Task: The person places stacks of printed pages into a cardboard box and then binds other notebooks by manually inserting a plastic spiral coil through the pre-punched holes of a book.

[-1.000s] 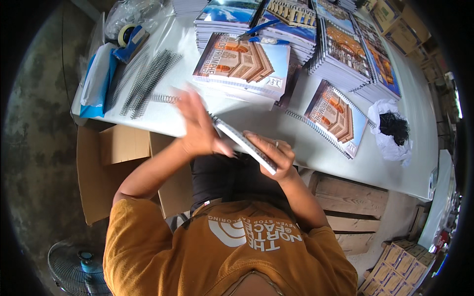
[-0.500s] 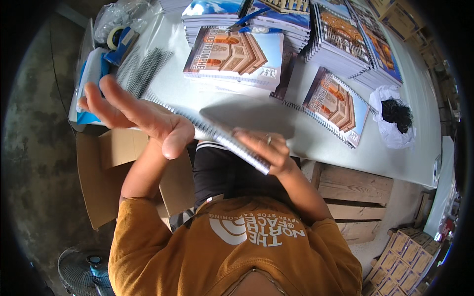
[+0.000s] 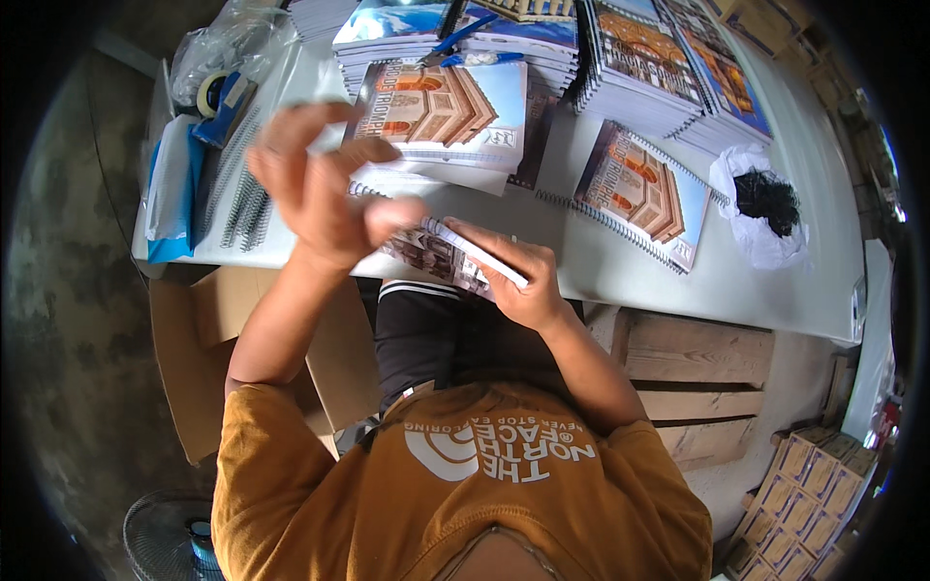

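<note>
My right hand (image 3: pixel 523 286) grips a notebook (image 3: pixel 441 263) by its right end, above the table's near edge. The notebook is tilted, so its pages' white edge and a dark printed cover show; a wire coil is partly visible along it. Just left of it, my left hand (image 3: pixel 325 189) is raised with fingers apart and bent, smeared by motion, with nothing seen in it. Its thumb overlaps the notebook's left end in the picture; I cannot tell whether they touch. Behind this hand lies a stack of loose printed covers and pages (image 3: pixel 446 107).
A spiral-bound notebook (image 3: pixel 644 194) lies at right beside a white bag of black scraps (image 3: pixel 765 203). Blue-handled pliers (image 3: pixel 460 44) rest near tall notebook stacks (image 3: pixel 644 68). Wire coils (image 3: pixel 247 218), a tape dispenser (image 3: pixel 228 107) and plastic wrap are at left. Below sits an open carton (image 3: pixel 194 387).
My left hand has moved up and to the right, its fingers bending more. The notebook in my right hand has turned so that its printed cover shows. The whole view has shifted slightly.
</note>
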`<action>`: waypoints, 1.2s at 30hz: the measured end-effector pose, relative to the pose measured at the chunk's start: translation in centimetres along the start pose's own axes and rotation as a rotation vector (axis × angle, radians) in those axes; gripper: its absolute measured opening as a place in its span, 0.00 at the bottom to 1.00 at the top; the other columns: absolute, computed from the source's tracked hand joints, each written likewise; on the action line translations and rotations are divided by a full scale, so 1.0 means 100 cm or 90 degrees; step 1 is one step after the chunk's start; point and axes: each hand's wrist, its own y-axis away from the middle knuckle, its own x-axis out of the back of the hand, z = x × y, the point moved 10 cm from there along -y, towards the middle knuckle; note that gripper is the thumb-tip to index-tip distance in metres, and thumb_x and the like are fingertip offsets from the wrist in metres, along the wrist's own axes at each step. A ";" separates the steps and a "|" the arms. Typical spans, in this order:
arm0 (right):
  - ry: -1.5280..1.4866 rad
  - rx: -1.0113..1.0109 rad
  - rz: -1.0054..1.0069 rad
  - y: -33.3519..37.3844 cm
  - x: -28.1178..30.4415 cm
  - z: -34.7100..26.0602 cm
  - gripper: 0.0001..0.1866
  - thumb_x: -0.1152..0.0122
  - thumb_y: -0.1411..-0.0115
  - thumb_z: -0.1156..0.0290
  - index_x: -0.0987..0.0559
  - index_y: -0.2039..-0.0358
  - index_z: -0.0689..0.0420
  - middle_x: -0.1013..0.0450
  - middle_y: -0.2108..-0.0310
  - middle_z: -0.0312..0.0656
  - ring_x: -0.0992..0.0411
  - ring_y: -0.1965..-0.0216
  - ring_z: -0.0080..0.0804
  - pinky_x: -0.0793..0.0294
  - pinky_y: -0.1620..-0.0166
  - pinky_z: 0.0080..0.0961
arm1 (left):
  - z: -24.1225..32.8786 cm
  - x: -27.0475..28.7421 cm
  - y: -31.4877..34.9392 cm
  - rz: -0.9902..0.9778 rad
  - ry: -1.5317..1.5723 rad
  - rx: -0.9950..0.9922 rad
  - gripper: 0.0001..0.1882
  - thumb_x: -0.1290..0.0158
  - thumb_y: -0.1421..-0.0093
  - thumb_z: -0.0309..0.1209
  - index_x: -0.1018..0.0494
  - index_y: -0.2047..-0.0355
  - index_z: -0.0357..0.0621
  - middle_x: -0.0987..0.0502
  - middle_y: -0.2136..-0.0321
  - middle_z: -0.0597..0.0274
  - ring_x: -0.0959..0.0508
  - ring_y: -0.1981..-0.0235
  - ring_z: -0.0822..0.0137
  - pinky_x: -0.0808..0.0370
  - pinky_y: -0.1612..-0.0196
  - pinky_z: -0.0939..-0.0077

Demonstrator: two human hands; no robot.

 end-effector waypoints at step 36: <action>-0.207 -0.164 0.000 -0.007 0.008 0.030 0.12 0.43 0.43 0.76 0.23 0.57 0.62 0.23 0.64 0.43 0.27 0.64 0.21 0.28 0.60 0.20 | -0.016 -0.057 0.043 -0.180 0.102 0.219 0.12 0.43 0.47 0.39 0.29 0.74 0.44 0.30 0.86 0.68 0.31 0.86 0.66 0.36 0.79 0.75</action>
